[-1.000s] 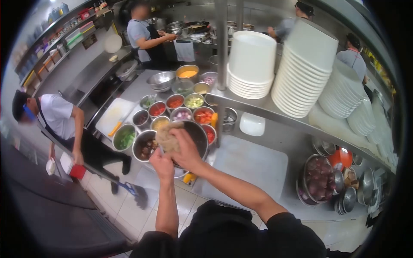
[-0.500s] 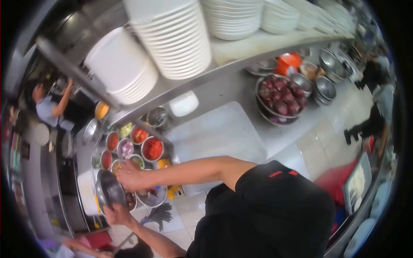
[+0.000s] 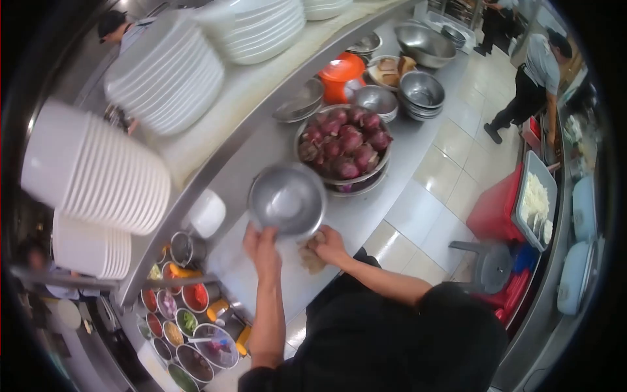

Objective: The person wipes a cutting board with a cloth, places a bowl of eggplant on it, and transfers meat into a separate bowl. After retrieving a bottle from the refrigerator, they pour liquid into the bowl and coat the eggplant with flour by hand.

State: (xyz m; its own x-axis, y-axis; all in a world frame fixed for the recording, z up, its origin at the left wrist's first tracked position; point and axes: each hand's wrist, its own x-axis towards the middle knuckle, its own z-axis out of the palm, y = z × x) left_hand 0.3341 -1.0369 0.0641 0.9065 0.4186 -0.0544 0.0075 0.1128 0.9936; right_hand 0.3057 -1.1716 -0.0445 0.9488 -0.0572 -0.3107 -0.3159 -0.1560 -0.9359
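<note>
My left hand (image 3: 263, 249) grips the near rim of a steel mixing bowl (image 3: 287, 199), tilted so its inside faces me; I see nothing in it. Beside it, my right hand (image 3: 328, 246) is closed on a crumpled beige cloth (image 3: 311, 257), just over the cutting board (image 3: 261, 285). Just beyond the bowl stands a larger metal bowl heaped with red onions (image 3: 345, 144).
Seasoning and chopped-vegetable containers (image 3: 194, 360) cluster at lower left. White dishes (image 3: 166, 72) are stacked on the shelf above. Further along the counter are an orange container (image 3: 341, 73) and stacked metal bowls (image 3: 421, 91). A person (image 3: 539, 75) stands across the aisle.
The view has swung right. Both hands and the steel bowl have moved from the ingredient containers to over the cutting board. A beige cloth now shows in my right hand.
</note>
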